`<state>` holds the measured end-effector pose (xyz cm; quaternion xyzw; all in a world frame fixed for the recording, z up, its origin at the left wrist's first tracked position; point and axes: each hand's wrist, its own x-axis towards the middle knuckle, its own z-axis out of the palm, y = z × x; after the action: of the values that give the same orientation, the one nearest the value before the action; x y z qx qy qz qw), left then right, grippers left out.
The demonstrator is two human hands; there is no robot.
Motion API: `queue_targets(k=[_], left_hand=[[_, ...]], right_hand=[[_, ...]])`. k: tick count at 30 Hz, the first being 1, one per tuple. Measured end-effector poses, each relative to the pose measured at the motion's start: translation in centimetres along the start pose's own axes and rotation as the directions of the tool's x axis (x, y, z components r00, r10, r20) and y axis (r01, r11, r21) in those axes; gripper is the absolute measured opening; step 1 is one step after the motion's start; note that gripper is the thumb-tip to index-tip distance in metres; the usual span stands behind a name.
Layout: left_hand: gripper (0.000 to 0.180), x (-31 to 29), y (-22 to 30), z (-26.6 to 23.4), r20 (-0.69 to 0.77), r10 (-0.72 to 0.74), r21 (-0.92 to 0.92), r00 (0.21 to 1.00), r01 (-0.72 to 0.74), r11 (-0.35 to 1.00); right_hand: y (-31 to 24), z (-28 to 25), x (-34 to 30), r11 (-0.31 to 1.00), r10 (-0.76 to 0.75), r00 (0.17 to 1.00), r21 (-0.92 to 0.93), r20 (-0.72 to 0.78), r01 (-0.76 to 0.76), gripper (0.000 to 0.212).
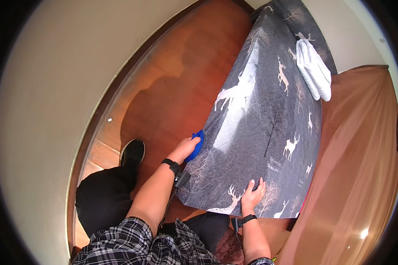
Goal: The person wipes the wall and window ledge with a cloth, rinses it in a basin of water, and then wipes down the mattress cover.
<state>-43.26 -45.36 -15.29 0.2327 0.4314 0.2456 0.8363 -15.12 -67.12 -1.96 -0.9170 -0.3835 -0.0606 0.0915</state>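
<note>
A long, sofa-like piece in a dark grey cover printed with pale deer and bare trees stretches away in front of me. My left hand is closed on a bunched blue cloth, which touches the cover's left edge. Near the closest edge, my right hand rests on the printed cover, thumb and fingers apart, with nothing visible in it. Each wrist wears a black strap with a small dark device.
A folded white textile lies at the far right of the cover. Sheer brown fabric hangs along the right. Reddish-brown wooden floor runs on the left, beside a pale wall. My shoe is on that floor.
</note>
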Motion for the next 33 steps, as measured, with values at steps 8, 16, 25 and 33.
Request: queue_targets(k=[8,16,25,33], left_hand=[[0.061,-3.5,5.8,2.3,-0.264,0.308,0.714,0.914,-0.030,0.699],[0.062,-7.3,9.4,8.2,0.024,0.678,0.939,0.735,-0.250,0.238],[0.065,-9.2,11.6,9.9,0.075,0.386,0.988,0.919,-0.017,-0.152],[0.083,-10.2,10.5,7.7,0.192,0.064,0.950,0.979,-0.169,-0.264]], right_hand=[[0.2,0.0,0.0,1.000,0.027,1.000,-0.005,-0.013,-0.027,0.065],[0.1,-0.6,0.2,0.997,0.058,0.997,0.055,-0.043,-0.056,0.066],[-0.7,-1.9,-0.1,0.988,0.096,0.995,0.124,-0.022,-0.092,0.071],[0.0,-3.9,-1.0,0.962,0.131,0.989,0.250,-0.063,-0.112,0.070]])
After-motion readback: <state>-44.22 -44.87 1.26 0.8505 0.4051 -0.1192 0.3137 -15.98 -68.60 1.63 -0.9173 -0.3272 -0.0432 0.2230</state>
